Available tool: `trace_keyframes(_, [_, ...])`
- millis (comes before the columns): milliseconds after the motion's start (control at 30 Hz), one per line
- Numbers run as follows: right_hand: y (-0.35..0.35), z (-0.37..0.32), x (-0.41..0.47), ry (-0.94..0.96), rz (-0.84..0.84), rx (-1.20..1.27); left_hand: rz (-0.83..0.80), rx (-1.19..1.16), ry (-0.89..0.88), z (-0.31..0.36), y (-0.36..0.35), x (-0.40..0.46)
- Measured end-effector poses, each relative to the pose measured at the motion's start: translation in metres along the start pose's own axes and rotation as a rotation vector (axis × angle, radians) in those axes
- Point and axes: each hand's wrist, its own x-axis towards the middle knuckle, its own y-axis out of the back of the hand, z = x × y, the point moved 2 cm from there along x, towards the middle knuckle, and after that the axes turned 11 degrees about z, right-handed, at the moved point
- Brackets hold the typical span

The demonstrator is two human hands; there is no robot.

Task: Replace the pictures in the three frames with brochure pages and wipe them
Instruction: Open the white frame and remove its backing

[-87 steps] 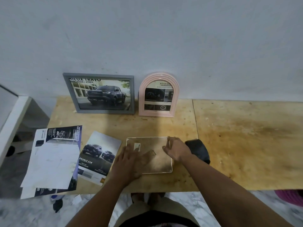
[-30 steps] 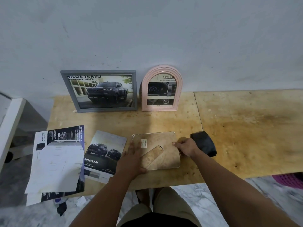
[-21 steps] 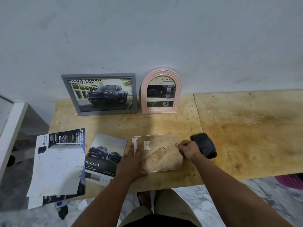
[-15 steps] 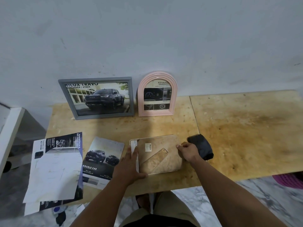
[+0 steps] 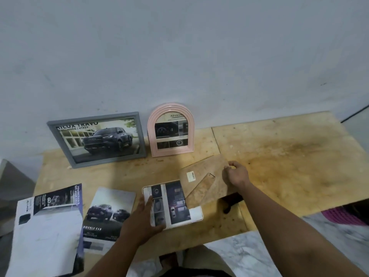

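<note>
The right grip [image 5: 235, 174] pinches one brown cork backing board [image 5: 205, 180], lifted toward two o'clock. The left grip [image 5: 143, 218] lies flat on one white-rimmed frame [image 5: 196, 213]. One dark cloth [image 5: 231, 199] is half hidden.

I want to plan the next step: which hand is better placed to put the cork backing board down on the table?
Probably the right hand: it already pinches the backing board at its far edge, lifted off the frame. The left hand presses on the brochure page in the frame.

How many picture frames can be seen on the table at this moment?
3. The grey frame and the pink arched frame stand against the wall. The third frame lies flat at the front edge, its backing board lifted off by the right hand.
</note>
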Motion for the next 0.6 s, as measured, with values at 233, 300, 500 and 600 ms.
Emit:
trace_keyframes(233, [0.052,-0.017,0.07,-0.041,0.171,-0.106,-0.006,0.048,0.032,0.0,0.0,0.004])
trace_keyframes(300, [0.062,-0.017,0.085,-0.064,0.198,-0.099,-0.013,0.043,0.041,0.0,-0.001,0.005])
trace_keyframes(500, [0.083,-0.013,0.114,-0.14,0.276,-0.028,0.008,0.051,0.031,-0.001,-0.002,0.005])
trace_keyframes(600, [0.084,-0.013,0.109,-0.131,0.287,-0.026,0.016,0.049,0.025,0.0,-0.002,0.003])
